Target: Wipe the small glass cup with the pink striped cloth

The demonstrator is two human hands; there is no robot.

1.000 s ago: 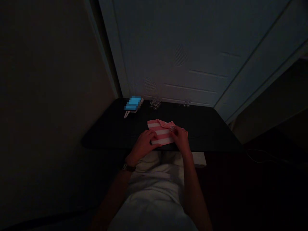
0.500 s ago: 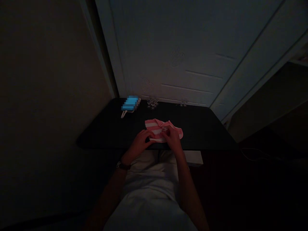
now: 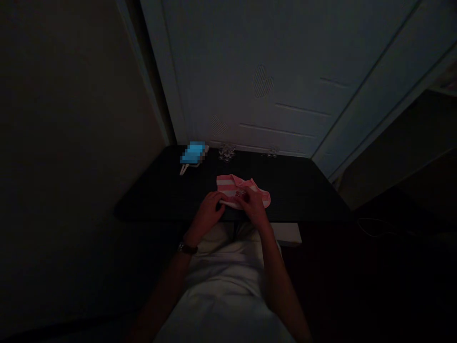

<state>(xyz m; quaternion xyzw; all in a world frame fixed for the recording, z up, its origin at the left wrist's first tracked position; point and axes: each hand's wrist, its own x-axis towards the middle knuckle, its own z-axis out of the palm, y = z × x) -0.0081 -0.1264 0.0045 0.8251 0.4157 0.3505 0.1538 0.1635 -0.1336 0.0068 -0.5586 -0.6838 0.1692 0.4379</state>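
Note:
A pink-and-white striped cloth [image 3: 225, 183] lies spread on the dark table near its front edge. My left hand [image 3: 208, 213] is closed on the cloth's near left edge, with thumb and fingers pinched together. Over the middle of the cloth, my right hand [image 3: 254, 208] grips a small clear object [image 3: 240, 192] between thumb and fingers. It looks like clear glass or plastic, but the dim light hides its exact kind. Part of the cloth is covered by my right hand.
Several small clear pieces [image 3: 226, 152] sit in a cluster at the back of the table [image 3: 296, 190]. A few more clear pieces [image 3: 273, 152] are farther right. A device with a lit blue screen [image 3: 193, 153] and a cable stands back left. A white panel [image 3: 296, 62] rises behind.
My left hand has drawn its thumb and fingers closer together on the cloth's edge. My right hand has shifted slightly left with the clear object, now turned differently.

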